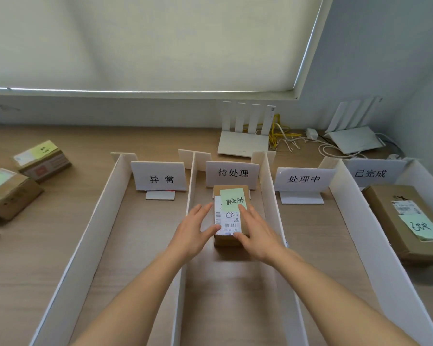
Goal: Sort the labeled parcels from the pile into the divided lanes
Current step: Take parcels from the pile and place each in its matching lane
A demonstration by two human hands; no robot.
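A small brown parcel point(231, 196) with a white shipping label and a green sticky note lies in the second lane, below the sign 待处理 point(233, 173). My left hand point(194, 232) rests against its left side with straight fingers. My right hand point(256, 232) lies on its right side, fingers straight over the top. White foam-board dividers point(189, 196) form several lanes with signs 异常 point(161, 179), 处理中 point(303, 179) and 已完成 point(370, 173). A larger parcel point(383, 208) with a green note lies in the rightmost lane. The pile of parcels point(8, 193) sits at far left.
Two white routers point(244, 143) point(353, 142) with yellow and white cables stand behind the lanes near the wall. Another parcel point(41, 159) with a green note lies at the left, behind the pile. The first and third lanes hold only their signs.
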